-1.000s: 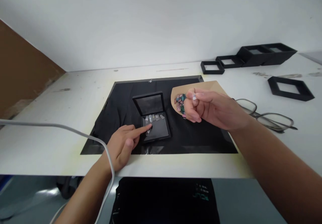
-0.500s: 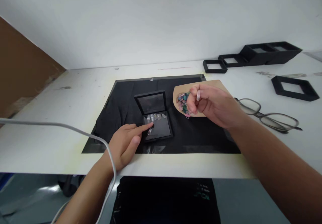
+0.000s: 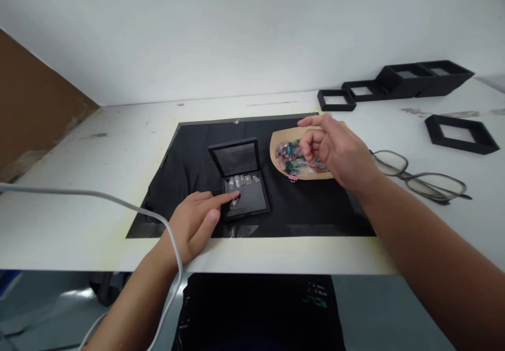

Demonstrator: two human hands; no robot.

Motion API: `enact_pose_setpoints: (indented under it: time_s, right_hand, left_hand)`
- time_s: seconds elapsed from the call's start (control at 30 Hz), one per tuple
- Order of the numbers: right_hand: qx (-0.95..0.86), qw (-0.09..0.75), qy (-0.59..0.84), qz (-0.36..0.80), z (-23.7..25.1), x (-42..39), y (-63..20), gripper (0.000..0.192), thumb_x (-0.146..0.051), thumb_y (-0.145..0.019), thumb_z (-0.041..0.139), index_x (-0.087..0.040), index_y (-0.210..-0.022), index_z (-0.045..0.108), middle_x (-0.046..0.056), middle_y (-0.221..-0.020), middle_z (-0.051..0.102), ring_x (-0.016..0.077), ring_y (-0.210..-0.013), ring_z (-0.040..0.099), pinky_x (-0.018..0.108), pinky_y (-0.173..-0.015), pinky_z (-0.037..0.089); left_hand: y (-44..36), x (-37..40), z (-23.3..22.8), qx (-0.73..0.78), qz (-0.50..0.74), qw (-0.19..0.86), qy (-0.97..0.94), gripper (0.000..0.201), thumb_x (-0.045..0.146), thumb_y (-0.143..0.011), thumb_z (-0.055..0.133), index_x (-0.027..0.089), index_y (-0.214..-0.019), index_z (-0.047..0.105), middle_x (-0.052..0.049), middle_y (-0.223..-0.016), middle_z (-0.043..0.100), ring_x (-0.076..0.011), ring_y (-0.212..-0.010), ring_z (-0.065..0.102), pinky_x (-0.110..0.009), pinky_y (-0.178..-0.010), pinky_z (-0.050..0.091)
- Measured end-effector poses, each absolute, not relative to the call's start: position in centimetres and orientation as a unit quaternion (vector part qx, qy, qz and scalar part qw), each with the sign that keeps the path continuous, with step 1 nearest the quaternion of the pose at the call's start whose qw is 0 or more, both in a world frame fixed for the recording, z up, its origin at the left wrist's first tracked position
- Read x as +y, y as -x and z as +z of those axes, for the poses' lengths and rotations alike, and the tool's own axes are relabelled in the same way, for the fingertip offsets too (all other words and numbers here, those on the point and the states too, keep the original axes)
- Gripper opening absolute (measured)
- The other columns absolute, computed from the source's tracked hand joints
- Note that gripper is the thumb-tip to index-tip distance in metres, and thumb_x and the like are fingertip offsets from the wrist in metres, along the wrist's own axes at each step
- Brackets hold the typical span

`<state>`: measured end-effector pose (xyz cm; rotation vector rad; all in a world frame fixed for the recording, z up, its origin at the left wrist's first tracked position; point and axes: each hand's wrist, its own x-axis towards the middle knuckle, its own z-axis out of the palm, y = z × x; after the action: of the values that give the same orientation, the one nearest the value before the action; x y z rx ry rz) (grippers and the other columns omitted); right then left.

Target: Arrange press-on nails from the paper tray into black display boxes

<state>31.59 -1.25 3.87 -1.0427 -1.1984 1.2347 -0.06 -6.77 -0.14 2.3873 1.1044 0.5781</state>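
Observation:
My left hand (image 3: pixel 195 222) rests at the front of the black mat, its index finger stretched over the left edge of an open black case (image 3: pixel 252 203). The fingertip touches or nearly touches a small decorated false nail (image 3: pixel 233 203) in the case. Several pale false nails (image 3: pixel 242 180) stand in a row along the hinge side. My right hand (image 3: pixel 331 148) hovers over a beige tray (image 3: pixel 278 136) holding a heap of colourful false nails (image 3: pixel 290 153). Its index finger is extended, the others loosely curled, and no object shows in it. The hand hides the tray's right part.
Eyeglasses (image 3: pixel 420 177) lie right of the black mat (image 3: pixel 189 151). Black rectangular frames (image 3: pixel 337 100) stand along the wall, and another black frame (image 3: pixel 461 134) lies at the right. A grey cable (image 3: pixel 118 200) crosses over my left forearm.
My right hand has moved slightly right and loosened its fingers; the pale false nail earlier at its fingertips no longer shows there. My left hand stays at the case.

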Motion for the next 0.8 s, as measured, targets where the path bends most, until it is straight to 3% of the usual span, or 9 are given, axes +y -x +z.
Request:
enact_pose_setpoints:
  time_s: [0.2, 0.33, 0.43, 0.53, 0.63, 0.73, 0.8]
  right_hand:
    - [-0.509, 0.593, 0.41, 0.471, 4.7, -0.8, -33.7, 0.05, -0.055, -0.106, 0.029, -0.023, -0.099, 0.067, 0.003, -0.06, 0.055, 0.0179, -0.056, 0.049, 0.035, -0.059, 0.04]
    - [-0.514, 0.632, 0.419, 0.401, 5.8, -0.8, -34.8, 0.052, -0.064, -0.101, 0.033, -0.026, -0.092, 0.068, 0.003, -0.06, 0.053, 0.0187, -0.055, 0.047, 0.036, -0.06, 0.04]
    - [-0.512, 0.652, 0.432, 0.355, 6.3, -0.8, -35.3, 0.057, -0.074, -0.096, 0.035, -0.027, -0.088, 0.067, 0.003, -0.06, 0.052, 0.0194, -0.055, 0.047, 0.037, -0.06, 0.042]
    - [-0.508, 0.675, 0.432, 0.315, 6.6, -0.6, -36.0, 0.069, -0.08, -0.094, 0.024, -0.026, -0.085, 0.065, 0.003, -0.061, 0.05, 0.0197, -0.056, 0.049, 0.037, -0.06, 0.043]
    - [-0.498, 0.693, 0.439, 0.28, 6.3, -0.2, -36.8, 0.073, -0.076, -0.096, 0.014, -0.023, -0.085, 0.063, 0.002, -0.061, 0.05, 0.0187, -0.056, 0.049, 0.035, -0.06, 0.043]
    - [-0.551, 0.619, 0.519, 0.209, 5.5, 0.1, -37.2, 0.067, -0.074, -0.097, 0.019, -0.023, -0.087, 0.061, 0.001, -0.062, 0.051, 0.018, -0.057, 0.049, 0.035, -0.061, 0.043]
    - [-0.63, 0.496, 0.579, 0.149, 4.8, 0.0, -37.3, 0.051, -0.068, -0.094, 0.043, -0.023, -0.085, 0.064, 0.002, -0.065, 0.056, 0.0183, -0.062, 0.052, 0.035, -0.064, 0.042]
  left_hand:
    - [0.1, -6.8, -0.2, 0.402, 0.209, 0.226, -0.862, 0.051, 0.036, -0.106, 0.027, 0.017, -0.14, 0.06, 0.001, -0.063, 0.052, -0.0201, -0.068, 0.051, -0.037, -0.076, 0.04]
    - [0.0, -6.7, -0.1, 0.408, 0.209, 0.216, -0.862, 0.052, 0.038, -0.107, 0.026, 0.018, -0.139, 0.062, 0.0, -0.062, 0.051, -0.0193, -0.067, 0.051, -0.036, -0.074, 0.04]
    - [-0.3, -6.6, -0.3, 0.435, 0.197, 0.178, -0.861, 0.047, 0.045, -0.105, 0.039, 0.02, -0.135, 0.066, 0.001, -0.063, 0.053, -0.0174, -0.066, 0.052, -0.033, -0.07, 0.04]
    - [-0.5, -6.4, -0.7, 0.442, 0.198, 0.137, -0.864, 0.043, 0.048, -0.099, 0.056, 0.023, -0.131, 0.068, 0.003, -0.062, 0.051, -0.0147, -0.063, 0.052, -0.03, -0.067, 0.041]
    - [-0.6, -6.3, -1.0, 0.434, 0.203, 0.126, -0.869, 0.041, 0.049, -0.098, 0.059, 0.025, -0.13, 0.069, 0.004, -0.059, 0.049, -0.0137, -0.06, 0.052, -0.029, -0.067, 0.042]
    - [-0.6, -6.3, -0.8, 0.452, 0.195, 0.124, -0.862, 0.037, 0.049, -0.099, 0.056, 0.028, -0.126, 0.072, 0.003, -0.061, 0.052, -0.014, -0.061, 0.053, -0.029, -0.066, 0.042]
    - [-0.6, -6.3, -0.7, 0.476, 0.185, 0.119, -0.851, 0.036, 0.051, -0.1, 0.055, 0.031, -0.123, 0.073, 0.002, -0.062, 0.055, -0.0142, -0.061, 0.054, -0.029, -0.065, 0.041]
